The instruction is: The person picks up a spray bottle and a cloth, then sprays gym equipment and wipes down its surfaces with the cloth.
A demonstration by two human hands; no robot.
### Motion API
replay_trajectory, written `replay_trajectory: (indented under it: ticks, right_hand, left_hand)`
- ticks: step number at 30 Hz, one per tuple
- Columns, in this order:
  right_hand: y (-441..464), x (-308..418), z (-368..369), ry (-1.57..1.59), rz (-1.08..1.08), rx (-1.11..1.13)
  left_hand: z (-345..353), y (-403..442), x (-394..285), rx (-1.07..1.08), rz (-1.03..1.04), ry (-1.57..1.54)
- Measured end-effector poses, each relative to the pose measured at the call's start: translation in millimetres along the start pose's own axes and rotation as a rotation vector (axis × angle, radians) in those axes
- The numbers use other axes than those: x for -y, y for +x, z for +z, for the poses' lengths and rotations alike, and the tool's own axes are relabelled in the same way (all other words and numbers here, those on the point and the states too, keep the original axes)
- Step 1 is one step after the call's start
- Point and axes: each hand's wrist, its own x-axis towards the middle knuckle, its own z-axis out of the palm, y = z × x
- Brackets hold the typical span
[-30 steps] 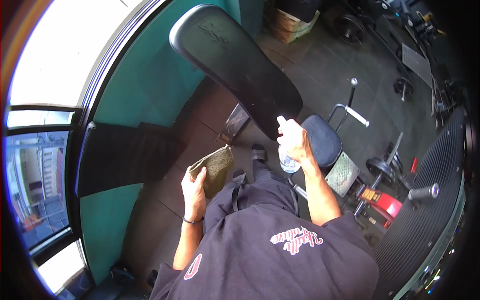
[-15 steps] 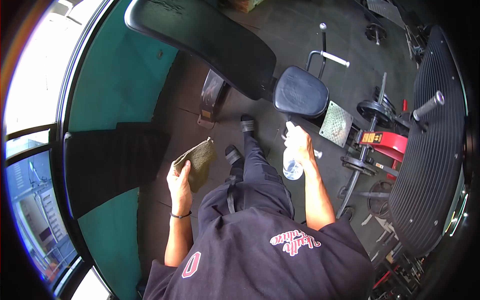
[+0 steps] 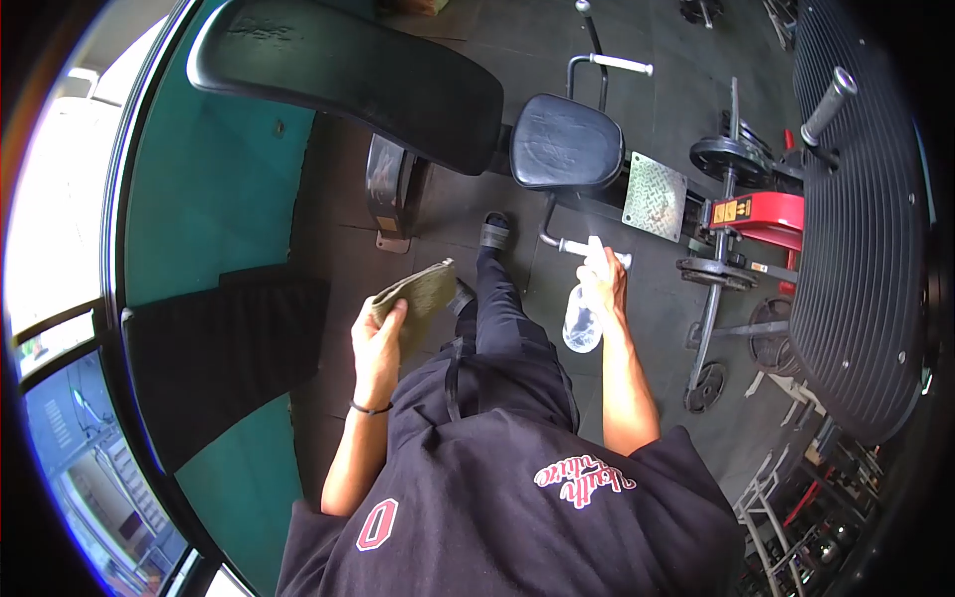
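Note:
My left hand grips a folded olive-green cloth, thumb on top, with its free end pointing away from me. In my right hand is a clear spray bottle with a white head, fingers wrapped round its neck. The nozzle faces the black padded seat of a gym machine, and a faint mist shows between them. The long black backrest slopes off to the upper left. Just beyond the bottle, a white-gripped handle is partly hidden by my right hand.
Right of the seat lies a metal tread plate, then a bar with weight plates and a red bracket. A large ribbed black platform fills the right side. Windows and a teal wall stand left.
The machine has shifted left and up in view. My left hand and the cloth have moved slightly right and the cloth has tilted. Mist has appeared near the seat.

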Motion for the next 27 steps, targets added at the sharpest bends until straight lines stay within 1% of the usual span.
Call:
replay_trajectory:
  ticks: [1,5,7,9,11,12,14,15,16,19,20,22,23,24,27]
  right_hand:
    - [0.0,-1.7,-2.0,0.016,0.043,-0.030]
    - [-3.6,-12.8,-7.4,0.005,0.025,-0.165]
    - [-6.3,-18.1,-9.1,0.042,0.045,-0.147]
    - [-7.6,-18.9,-6.3,0.105,0.042,-0.151]
    - [-6.6,-11.0,-3.2,0.164,0.032,-0.108]
    - [-4.8,-0.4,-2.7,0.205,0.008,-0.082]
    - [3.6,14.0,2.6,0.167,-0.082,-0.016]
    - [11.4,25.8,7.5,0.132,-0.296,-0.051]
    - [20.2,40.7,12.5,0.097,-0.511,-0.081]
    - [53.1,86.7,28.4,0.026,-0.765,-0.050]
    - [64.9,98.5,37.5,0.022,-0.774,-0.019]
    - [78.0,144.3,44.5,0.037,-0.921,-0.019]
    - [84.9,163.0,53.0,0.069,-0.999,-0.032]
    - [90.8,179.2,62.6,0.077,-1.032,0.003]
    - [103.9,223.1,87.4,0.132,-1.128,0.113]
  left_hand:
    - [9.1,2.4,4.3,0.048,-0.027,0.007]
    - [46.3,6.3,17.3,0.229,-0.115,0.005]
    - [58.2,9.4,22.7,0.316,-0.128,0.059]
    - [69.7,12.2,19.2,0.339,-0.154,0.058]
    - [76.2,16.8,16.6,0.339,-0.171,0.030]
    - [77.2,21.7,16.2,0.314,-0.166,0.047]
    - [73.2,37.0,26.4,0.257,-0.073,0.063]
    - [67.6,48.9,31.5,0.240,-0.041,0.078]
    - [68.5,56.4,22.2,0.210,0.010,0.072]
    - [62.5,88.8,0.7,0.086,0.172,0.110]
    - [61.1,96.0,-13.7,0.025,0.216,0.108]
    - [51.5,114.6,-24.9,-0.116,0.291,0.086]
    - [41.3,125.8,-24.2,-0.159,0.269,0.091]
    - [30.1,132.8,-25.0,-0.203,0.246,0.095]
    - [13.9,129.9,-35.7,-0.414,0.222,-0.027]
